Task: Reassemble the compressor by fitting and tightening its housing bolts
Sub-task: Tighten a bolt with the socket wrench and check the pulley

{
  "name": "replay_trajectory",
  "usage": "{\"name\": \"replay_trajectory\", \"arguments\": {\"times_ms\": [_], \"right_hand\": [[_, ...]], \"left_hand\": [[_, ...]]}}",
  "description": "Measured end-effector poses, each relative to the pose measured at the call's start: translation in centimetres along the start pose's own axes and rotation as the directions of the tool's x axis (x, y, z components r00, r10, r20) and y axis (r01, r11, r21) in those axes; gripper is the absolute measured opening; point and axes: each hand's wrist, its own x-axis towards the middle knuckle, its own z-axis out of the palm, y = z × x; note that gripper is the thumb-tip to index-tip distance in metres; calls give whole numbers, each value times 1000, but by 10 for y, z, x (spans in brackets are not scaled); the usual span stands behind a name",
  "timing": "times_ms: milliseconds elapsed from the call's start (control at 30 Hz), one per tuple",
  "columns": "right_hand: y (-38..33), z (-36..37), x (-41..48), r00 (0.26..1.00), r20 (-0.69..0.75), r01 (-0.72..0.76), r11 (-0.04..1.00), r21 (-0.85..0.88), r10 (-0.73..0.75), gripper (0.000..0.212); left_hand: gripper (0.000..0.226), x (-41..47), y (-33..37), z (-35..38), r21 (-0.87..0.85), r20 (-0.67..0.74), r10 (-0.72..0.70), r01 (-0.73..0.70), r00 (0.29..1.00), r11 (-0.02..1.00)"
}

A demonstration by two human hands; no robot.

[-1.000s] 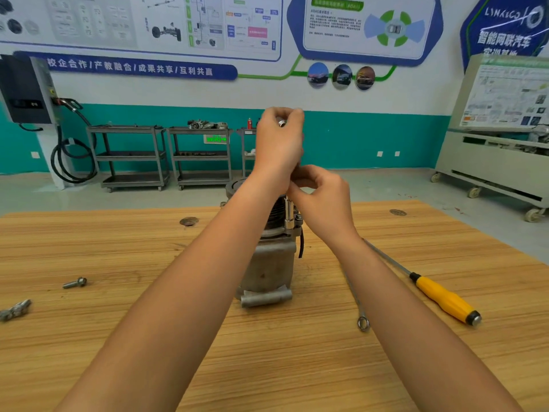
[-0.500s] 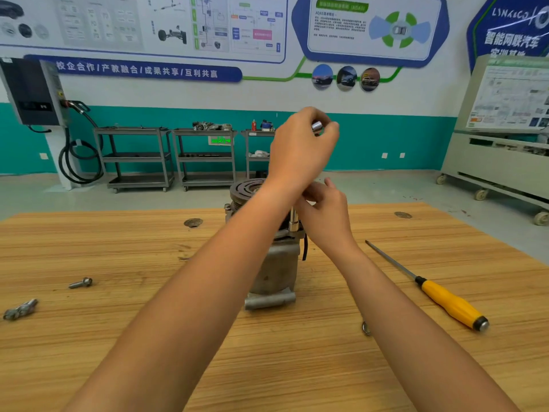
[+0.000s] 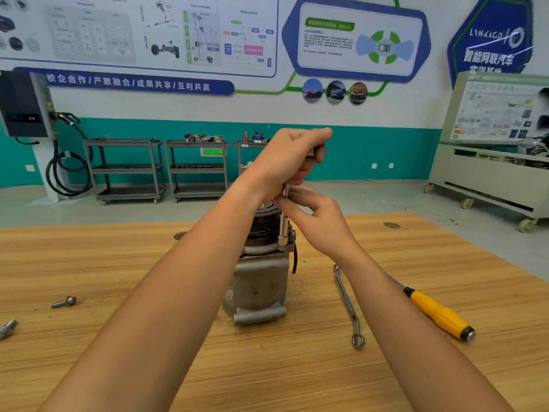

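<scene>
Head view | grey cast-metal compressor upright mid wooden table, ribbed dark pulley on top | slim steel socket driver vertical at flange | left hand curled around driver's top | right hand pinching shaft | loose bolt far left

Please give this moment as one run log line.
left hand: grips driver top | right hand: pinches driver shaft | driver: upright, tip on compressor flange | wrench, screwdriver: lying on table
</scene>
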Motion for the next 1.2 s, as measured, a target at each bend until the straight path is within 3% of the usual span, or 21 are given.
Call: {"name": "replay_trajectory", "arguments": {"times_ms": [133, 200, 233, 333, 433, 533, 700, 833, 900, 967, 1100, 1200], "right_hand": [[0, 1, -2, 998, -69, -10, 1000, 8, 11, 13], [5, 2, -3, 995, -104, -8, 999, -31, 4, 43], [6, 3, -4, 994, -111, -6, 999, -38, 2, 53], [11, 3, -2, 998, -58, 6, 998, -66, -10, 50], [12, 4, -8, 989, 147, -16, 996, -90, 29, 16], [20, 2, -7, 959, 271, -49, 989, -143, 87, 49], [15, -5, 0, 949, 293, -84, 988, -130, 119, 56], [14, -9, 0, 927, 343, -72, 970, -230, 150, 70], [14, -12, 1, 922, 351, -76, 967, -244, 161, 72], [13, -12, 1, 920, 358, -64, 962, -265, 160, 73], [14, -11, -1, 921, 358, -60, 965, -255, 152, 75], [13, -11, -2, 916, 374, -58, 971, -231, 144, 75]], "left_hand": [[40, -5, 0, 22, 366, -274, 169, -60, 947, 929], [31, -8, -1, 31, 559, -313, 248, -33, 917, 829], [27, -9, -1, 35, 573, -326, 253, -22, 911, 819], [36, -12, 2, 38, 435, -382, 224, -39, 897, 900], [46, -12, 3, 32, 284, -400, 206, -93, 893, 954], [44, -13, 5, 23, 98, -376, 158, -130, 913, 987], [54, -14, 5, -1, -42, -114, 106, -111, 988, 993], [51, -14, 1, -19, -202, 40, 97, -87, 995, 975], [55, -14, -3, -17, -276, -51, 59, -70, 997, 958], [43, -16, -7, -9, -321, -229, -11, -65, 973, 945], [33, -18, -13, 14, -163, -568, 5, -119, 823, 979], [38, -17, -11, 23, -144, -615, 45, -169, 787, 975]]}}
